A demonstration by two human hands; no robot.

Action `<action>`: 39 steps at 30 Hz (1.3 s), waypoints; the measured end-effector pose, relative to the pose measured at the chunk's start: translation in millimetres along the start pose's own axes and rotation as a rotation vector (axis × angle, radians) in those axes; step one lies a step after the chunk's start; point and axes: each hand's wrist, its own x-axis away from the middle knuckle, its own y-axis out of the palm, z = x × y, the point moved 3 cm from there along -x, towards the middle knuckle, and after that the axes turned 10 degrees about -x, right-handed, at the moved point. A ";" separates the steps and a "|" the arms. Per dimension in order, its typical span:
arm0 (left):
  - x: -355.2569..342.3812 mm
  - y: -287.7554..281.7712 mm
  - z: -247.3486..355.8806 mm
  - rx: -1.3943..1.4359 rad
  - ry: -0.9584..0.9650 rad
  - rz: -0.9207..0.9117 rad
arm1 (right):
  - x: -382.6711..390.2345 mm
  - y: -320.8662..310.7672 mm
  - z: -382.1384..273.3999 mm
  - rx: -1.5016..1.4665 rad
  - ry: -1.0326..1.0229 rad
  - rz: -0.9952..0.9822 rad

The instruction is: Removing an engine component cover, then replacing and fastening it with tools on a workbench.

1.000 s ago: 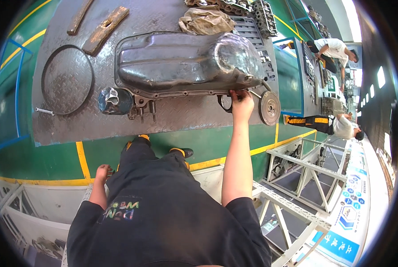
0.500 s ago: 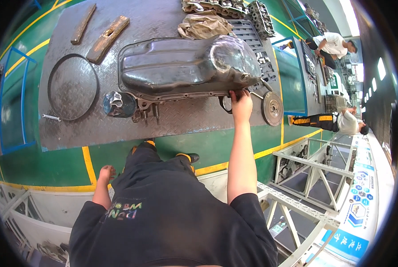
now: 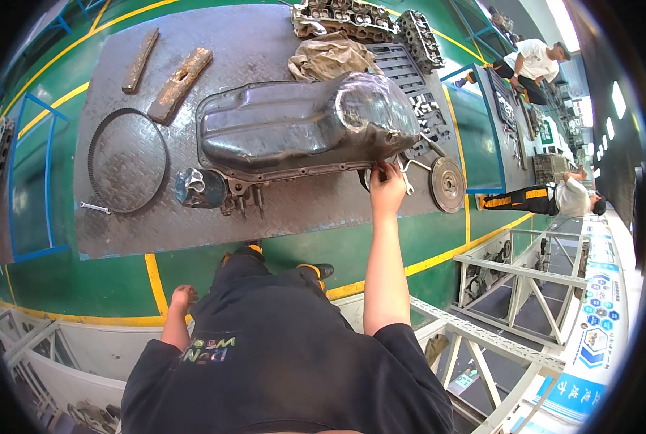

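Observation:
A dark metal oil pan (image 3: 279, 130) lies bottom up on a metal-topped table, its flange along the near side. At the right end of that flange is my right hand (image 3: 386, 189), its fingers pinched together at the edge. What they hold, if anything, is too small to make out. Close by lies a wrench (image 3: 408, 179). My left hand (image 3: 183, 298) hangs low beside my body, away from the table, its fingers loosely curled with nothing visible in them. A blue oil filter (image 3: 201, 188) sticks out at the pan's near left corner.
On the table (image 3: 131, 233) lie a toothed belt (image 3: 167, 155), a small wrench (image 3: 95, 207), two wooden blocks, a crumpled cloth (image 3: 330, 56), a tool tray (image 3: 399, 65), cylinder heads (image 3: 344, 19) and a round metal disc (image 3: 447, 185). Two people are at another table on the right.
The table and parts sit slightly lower in the picture as the view shifts. My right hand stays at the pan's flange, its grip slightly changed. My left hand still hangs down.

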 end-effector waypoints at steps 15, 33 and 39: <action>4.5 3.4 6.9 -0.048 0.034 0.017 | -6.0 3.5 -2.9 0.219 0.221 -0.165; -6.9 2.2 4.0 -0.190 0.181 -0.029 | -9.9 -3.7 17.4 0.005 0.250 -0.200; -26.4 -0.4 -5.7 0.037 0.035 -0.031 | -11.9 3.0 18.0 0.038 0.227 -0.194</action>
